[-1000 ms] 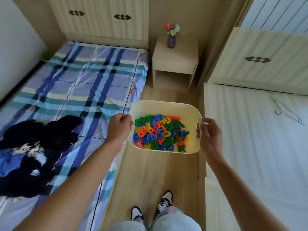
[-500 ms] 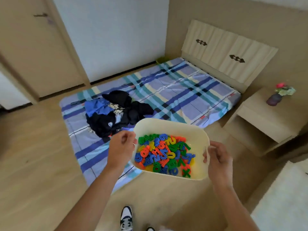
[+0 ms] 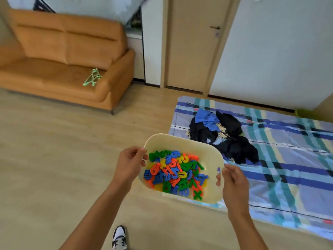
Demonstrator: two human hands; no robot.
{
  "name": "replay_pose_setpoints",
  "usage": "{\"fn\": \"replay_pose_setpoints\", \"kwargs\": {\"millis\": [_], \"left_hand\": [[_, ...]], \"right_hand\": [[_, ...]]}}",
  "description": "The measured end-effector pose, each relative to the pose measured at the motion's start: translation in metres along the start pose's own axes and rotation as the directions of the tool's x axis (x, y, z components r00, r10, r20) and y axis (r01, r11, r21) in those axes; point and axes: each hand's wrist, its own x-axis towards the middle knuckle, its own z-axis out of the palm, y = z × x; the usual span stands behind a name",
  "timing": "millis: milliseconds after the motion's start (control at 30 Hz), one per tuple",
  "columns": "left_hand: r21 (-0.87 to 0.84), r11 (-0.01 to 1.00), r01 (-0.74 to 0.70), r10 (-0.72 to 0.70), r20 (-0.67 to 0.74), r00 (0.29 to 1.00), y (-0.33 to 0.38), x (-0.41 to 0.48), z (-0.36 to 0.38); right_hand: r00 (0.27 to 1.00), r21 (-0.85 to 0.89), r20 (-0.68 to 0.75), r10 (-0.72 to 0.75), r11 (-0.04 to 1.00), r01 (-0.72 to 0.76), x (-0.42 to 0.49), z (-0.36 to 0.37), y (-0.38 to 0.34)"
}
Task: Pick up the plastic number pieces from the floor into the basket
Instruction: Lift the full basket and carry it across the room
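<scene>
Gripping opposite rims of the stiff, light-looking basket (image 3: 212, 154), left hand (image 3: 129, 164) and right hand (image 3: 232, 181) curl closed, steadying loose plastic number pieces (image 3: 175, 173).

Both forearms are bare to the frame's lower edge, with no sleeve showing. The left hand (image 3: 130, 164) and right hand (image 3: 233, 183) wear no gloves. One white sneaker (image 3: 119, 237) with dark panels shows below.
</scene>
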Motion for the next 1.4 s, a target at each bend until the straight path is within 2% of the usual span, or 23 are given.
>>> {"fn": "replay_pose_setpoints", "kwargs": {"millis": [133,233,533,733,1067,1267,1400], "left_hand": [[-0.05,0.998,0.049,-0.054,-0.106,0.993,-0.014,0.026,-0.069],[-0.065,0.995,0.082,-0.09,-0.137,0.986,-0.023,0.046,-0.099],[-0.035,0.995,0.09,-0.094,-0.128,0.987,-0.021,0.173,-0.184],[-0.042,0.993,0.113,-0.117,-0.1,0.988,-0.01,0.258,-0.205],[-0.054,0.989,0.141,-0.146,-0.113,0.983,0.006,0.457,-0.194],[-0.03,0.99,0.137,-0.14,-0.124,0.982,0.046,0.6,-0.178],[-0.029,0.993,0.115,-0.118,-0.117,0.986,0.072,0.694,-0.169]], "right_hand": [[0.992,-0.003,0.125,-0.016,1.0,0.017,0.0,0.076,-0.018],[0.988,-0.014,0.153,-0.016,1.0,0.018,-0.001,0.116,-0.029],[0.995,-0.03,0.097,0.036,0.999,-0.033,0.01,0.261,-0.063],[0.996,-0.048,0.064,0.066,0.997,-0.063,0.046,0.335,-0.081],[0.994,-0.009,0.067,0.081,0.997,-0.081,0.201,0.474,-0.1],[0.99,-0.019,0.114,0.079,0.997,-0.077,0.322,0.559,-0.134],[0.993,-0.014,0.097,0.069,0.998,-0.067,0.398,0.614,-0.162]]}}
